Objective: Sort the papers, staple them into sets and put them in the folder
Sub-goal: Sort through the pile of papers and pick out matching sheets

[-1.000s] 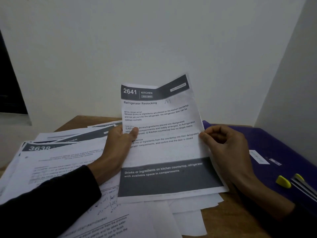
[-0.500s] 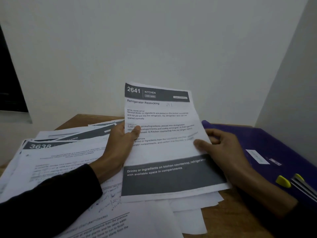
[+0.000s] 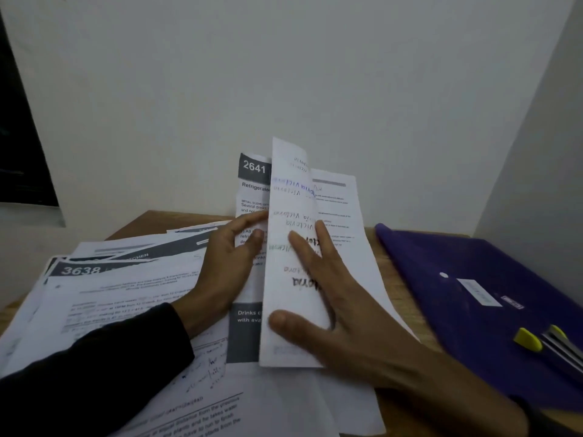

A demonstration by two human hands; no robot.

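Here, left hand fingers gripping the printed sheets, right hand fingers spread, turning a thin handwritten page.

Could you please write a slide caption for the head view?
Both hands leaf through sheet 2641 beside the purple folder.

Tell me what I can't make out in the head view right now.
- 2641 sheet: right part hidden behind the turned page.
- Turned page's handwriting: partly covered by the right hand, blurred.
- Stapler: cut off by the right edge.
- Folder label: too small.
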